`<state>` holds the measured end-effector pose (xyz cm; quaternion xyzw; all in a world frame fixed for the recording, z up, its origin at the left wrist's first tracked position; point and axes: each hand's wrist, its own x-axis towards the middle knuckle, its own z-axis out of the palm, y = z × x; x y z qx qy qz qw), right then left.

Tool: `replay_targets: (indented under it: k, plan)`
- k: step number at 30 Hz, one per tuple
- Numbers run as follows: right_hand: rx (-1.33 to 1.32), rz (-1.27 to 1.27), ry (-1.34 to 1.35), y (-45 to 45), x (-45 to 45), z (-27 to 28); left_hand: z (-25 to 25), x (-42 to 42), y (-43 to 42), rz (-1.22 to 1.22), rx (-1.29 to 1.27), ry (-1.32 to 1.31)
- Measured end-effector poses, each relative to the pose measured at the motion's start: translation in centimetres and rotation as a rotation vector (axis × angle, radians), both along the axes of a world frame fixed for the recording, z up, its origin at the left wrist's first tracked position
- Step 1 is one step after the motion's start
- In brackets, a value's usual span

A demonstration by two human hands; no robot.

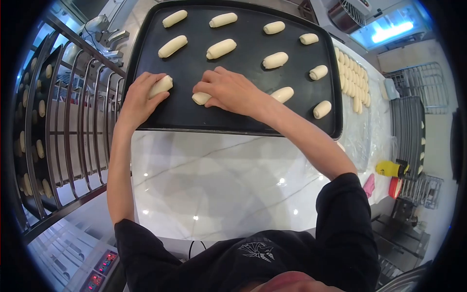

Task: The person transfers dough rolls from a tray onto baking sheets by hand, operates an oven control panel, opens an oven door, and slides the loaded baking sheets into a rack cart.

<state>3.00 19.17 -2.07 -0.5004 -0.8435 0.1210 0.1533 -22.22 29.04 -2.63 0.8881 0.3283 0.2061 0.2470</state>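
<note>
A black baking tray [233, 125] carries several pale dough rolls in rows. At its near left corner my left hand [141, 100] is closed round a dough roll [163, 86], with thumb and fingers on its sides. To the right of that, my right hand [224, 91] grips another dough roll [200, 99] from above, and its fingers partly cover it. My right forearm passes in front of a further roll [283, 94]. Both held rolls are at the tray's surface; whether they touch it is hard to tell.
A metal rack [80, 131] with loaded trays stands at the left. On the right lie many dough rolls [352, 80] on plastic, a yellow bottle [389, 169], a pink cloth [369, 185] and stacked trays [407, 126]. The white marble table [219, 180] lies before me.
</note>
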Motion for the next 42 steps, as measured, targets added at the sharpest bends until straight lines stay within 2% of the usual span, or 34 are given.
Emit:
replay_targets:
  k: [4, 6, 7, 9, 10, 11, 12, 13, 15, 16, 18, 21, 23, 24, 26, 27, 30, 31, 35, 38, 41, 42]
  plan:
    - [0.000, -0.060, 0.000, -0.8, 0.1, 0.2, -0.3, -0.1, -0.4, 0.007, 0.051, 0.019]
    - [0.231, -0.125, 0.091, -2.0, 1.3, 0.7, 0.1, -0.2, -0.7, 0.002, 0.074, 0.026]
    - [0.347, -0.150, 0.133, -2.6, 2.1, 1.0, 0.7, -0.5, -1.0, 0.071, 0.166, 0.014]
    - [0.470, -0.339, 0.051, -5.0, 6.5, 2.6, 1.7, -1.6, -1.9, 0.220, 0.349, -0.011]
    - [0.532, -0.476, -0.036, -6.6, 9.6, 2.9, 1.7, -2.6, -2.3, 0.223, 0.349, -0.015]
    - [0.456, -0.678, -0.095, -8.3, 12.4, 3.5, 1.6, -3.8, -2.7, 0.360, 0.371, 0.065]
    - [0.536, -0.773, -0.150, -10.1, 16.5, 2.5, 1.6, -4.8, -3.1, 0.496, 0.391, 0.147]
    - [0.482, -0.945, -0.361, -12.3, 19.2, 2.3, 1.6, -5.5, -3.5, 0.503, 0.393, 0.142]
    - [0.141, -1.124, -0.453, -16.0, 24.9, 1.0, 1.7, -6.3, -4.3, 0.568, 0.242, 0.277]
    - [0.146, -1.125, -0.457, -16.6, 25.5, 0.8, 1.8, -6.3, -4.8, 0.593, 0.164, 0.345]
    - [-0.124, -1.180, -0.181, -17.4, 26.4, 0.7, 2.0, -6.0, -5.5, 0.608, 0.202, 0.312]
    - [-0.100, -1.232, -0.238, -16.9, 26.5, -0.3, 3.0, -5.7, -7.2, 0.656, 0.288, 0.250]
    - [-0.084, -1.259, -0.261, -16.4, 26.6, 0.1, 4.1, -5.3, -9.9, 0.701, 0.052, 0.115]
    - [-0.203, -1.311, -0.155, -15.9, 26.9, 0.6, 4.4, -5.2, -11.5, 0.721, -0.068, 0.045]
    - [-0.453, -1.395, 0.060, -15.2, 27.2, 1.3, 2.5, -4.7, -14.7, 0.567, -0.252, -0.167]
    - [-0.444, -1.385, 0.063, -15.1, 27.5, 1.4, 1.2, -4.0, -16.5, 0.532, -0.366, -0.199]
    - [-0.572, -1.312, 0.360, -15.3, 29.6, 0.6, -0.9, 0.2, -23.2, 0.385, -0.661, -0.304]
    - [-0.570, -1.291, 0.361, -15.4, 29.6, 0.9, -2.1, 1.6, -25.0, 0.291, -0.712, -0.304]
    - [-0.516, -1.197, 0.472, -18.1, 27.9, 3.0, -0.9, 7.9, -30.8, 0.160, -1.152, -0.514]
    - [-0.466, -1.050, 0.645, -22.7, 25.6, 5.1, -0.5, 12.8, -33.9, 0.189, -1.179, -0.677]
    - [-0.432, -1.018, 0.806, -29.7, 20.2, 5.4, 0.3, 16.6, -37.1, 0.427, -1.139, -0.975]
    - [-0.471, -1.001, 0.860, -32.3, 18.1, 5.1, 1.0, 16.7, -38.2, 0.439, -1.127, -0.993]
